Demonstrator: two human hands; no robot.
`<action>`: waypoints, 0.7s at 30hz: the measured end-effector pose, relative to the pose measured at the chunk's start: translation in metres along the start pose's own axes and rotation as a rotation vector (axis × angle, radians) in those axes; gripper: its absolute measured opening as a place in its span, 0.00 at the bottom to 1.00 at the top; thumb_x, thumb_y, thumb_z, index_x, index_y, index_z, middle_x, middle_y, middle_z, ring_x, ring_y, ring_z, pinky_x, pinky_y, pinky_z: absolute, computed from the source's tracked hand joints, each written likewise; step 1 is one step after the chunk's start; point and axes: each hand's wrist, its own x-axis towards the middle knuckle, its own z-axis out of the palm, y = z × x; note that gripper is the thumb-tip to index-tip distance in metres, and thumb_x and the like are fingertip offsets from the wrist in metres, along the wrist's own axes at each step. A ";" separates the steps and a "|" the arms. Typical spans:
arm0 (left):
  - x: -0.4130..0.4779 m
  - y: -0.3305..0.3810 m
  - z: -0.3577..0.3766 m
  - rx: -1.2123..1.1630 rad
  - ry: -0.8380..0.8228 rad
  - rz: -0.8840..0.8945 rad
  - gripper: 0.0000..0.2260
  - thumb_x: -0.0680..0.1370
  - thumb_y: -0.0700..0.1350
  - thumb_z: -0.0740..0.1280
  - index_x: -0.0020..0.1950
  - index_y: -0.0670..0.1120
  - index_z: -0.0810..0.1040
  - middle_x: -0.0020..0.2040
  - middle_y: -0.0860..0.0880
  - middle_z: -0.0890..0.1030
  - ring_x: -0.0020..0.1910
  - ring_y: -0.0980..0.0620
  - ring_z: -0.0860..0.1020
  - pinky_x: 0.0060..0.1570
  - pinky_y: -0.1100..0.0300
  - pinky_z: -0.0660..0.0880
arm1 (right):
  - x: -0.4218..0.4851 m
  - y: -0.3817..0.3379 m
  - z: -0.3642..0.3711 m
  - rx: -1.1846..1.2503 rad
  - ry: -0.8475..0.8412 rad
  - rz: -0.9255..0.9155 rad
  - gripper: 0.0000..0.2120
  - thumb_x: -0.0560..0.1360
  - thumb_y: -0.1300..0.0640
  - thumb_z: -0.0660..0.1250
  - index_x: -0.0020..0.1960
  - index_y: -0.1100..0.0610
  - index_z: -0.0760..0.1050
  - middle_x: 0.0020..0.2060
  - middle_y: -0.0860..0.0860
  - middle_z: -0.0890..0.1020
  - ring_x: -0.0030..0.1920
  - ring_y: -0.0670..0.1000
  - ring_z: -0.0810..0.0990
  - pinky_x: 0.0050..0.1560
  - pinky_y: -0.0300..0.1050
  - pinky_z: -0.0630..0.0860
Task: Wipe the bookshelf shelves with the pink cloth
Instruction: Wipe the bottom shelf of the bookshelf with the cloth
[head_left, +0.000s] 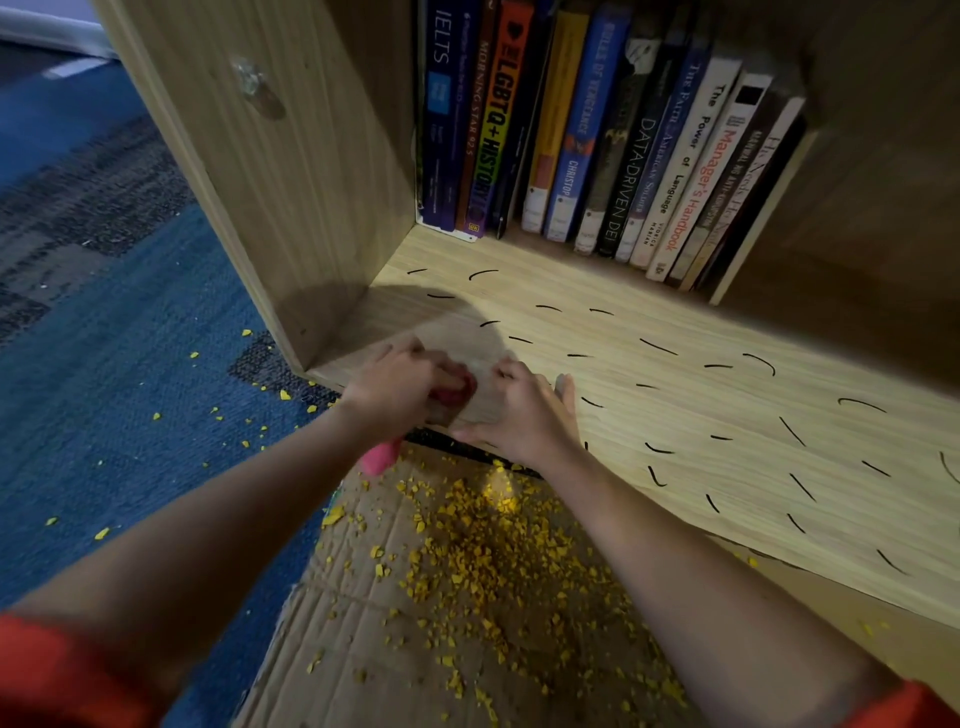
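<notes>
Pink cloth (379, 460) gripped in left hand (395, 389), right hand (519, 415) resting open on shelf (727, 415) near IELTS book (441, 104).

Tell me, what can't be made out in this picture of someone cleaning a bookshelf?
All from the head view, the only one:
The pink cloth is mostly hidden inside the left hand; only two bits show.
The right hand has blurred fingertips, so whether it touches the cloth is unclear.
The books have their tops cut off by the top edge.
The shelf runs off the right edge.
</notes>
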 end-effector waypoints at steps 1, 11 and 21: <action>0.008 -0.001 -0.003 0.003 0.004 -0.058 0.20 0.79 0.46 0.61 0.71 0.59 0.66 0.72 0.55 0.67 0.67 0.46 0.63 0.66 0.53 0.61 | 0.000 0.000 0.001 0.010 -0.004 0.002 0.42 0.66 0.36 0.70 0.73 0.54 0.62 0.74 0.44 0.58 0.72 0.47 0.58 0.73 0.60 0.42; -0.009 0.018 0.001 -0.039 -0.014 0.006 0.20 0.79 0.48 0.61 0.71 0.60 0.66 0.72 0.58 0.65 0.67 0.47 0.61 0.65 0.54 0.59 | 0.001 0.002 0.000 -0.015 0.004 -0.014 0.41 0.66 0.36 0.70 0.73 0.52 0.63 0.73 0.44 0.61 0.71 0.47 0.60 0.72 0.60 0.47; 0.005 0.019 -0.005 0.005 -0.007 -0.041 0.18 0.79 0.49 0.60 0.69 0.57 0.70 0.69 0.52 0.68 0.66 0.44 0.62 0.64 0.53 0.60 | 0.001 0.002 0.002 0.024 0.018 -0.005 0.41 0.66 0.37 0.71 0.73 0.52 0.63 0.73 0.43 0.62 0.72 0.46 0.60 0.72 0.61 0.47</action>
